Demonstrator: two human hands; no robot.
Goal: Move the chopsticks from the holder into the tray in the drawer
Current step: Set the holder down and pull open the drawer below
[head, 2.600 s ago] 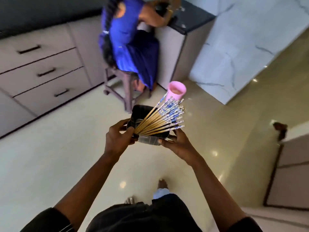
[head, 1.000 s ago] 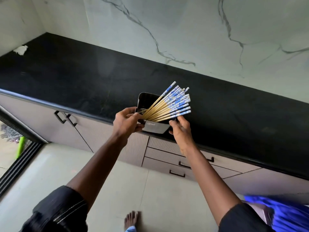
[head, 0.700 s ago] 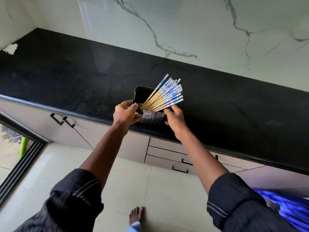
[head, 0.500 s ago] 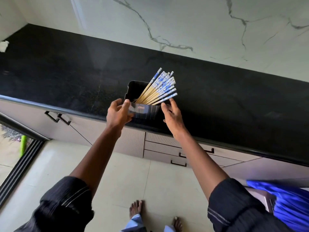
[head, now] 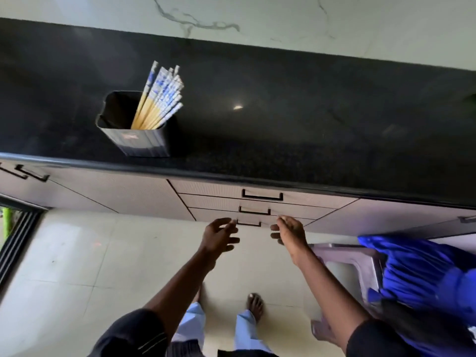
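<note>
- Here the step in hand looks like opening a drawer: both hands are low, in front of the stack of three drawers (head: 260,202), and neither holds anything.
- The left hand (head: 219,237) has its fingers loosely spread and curled, tips just beside the left end of the lowest handle (head: 248,223); whether they touch it cannot be told.
- The right hand (head: 289,231) is likewise empty, fingers bent and parted, just beside the right end of that same handle.
- The holder (head: 136,124) stands upright on the counter (head: 309,119), well up and to the left of both hands, near the counter's front edge.
- The chopsticks (head: 159,99) are all inside it, fanned and leaning toward the holder's right side, away from its empty left half.
- They are pale wood at the lower part with blue-and-white patterned tops, and they stick out well above the rim.
- The holder is dark, roughly square with rounded corners, with ribbed walls and a small label on the near face.
- No drawer is open and no tray shows, so none of the transfer is done.
- The next move, as I judge it, calls for fingers hooked behind a handle and a straight pull; which drawer hides the tray cannot be told.
- After that a hand must reach back up and left for the chopsticks, gathering the loose fan so none slip.
</note>
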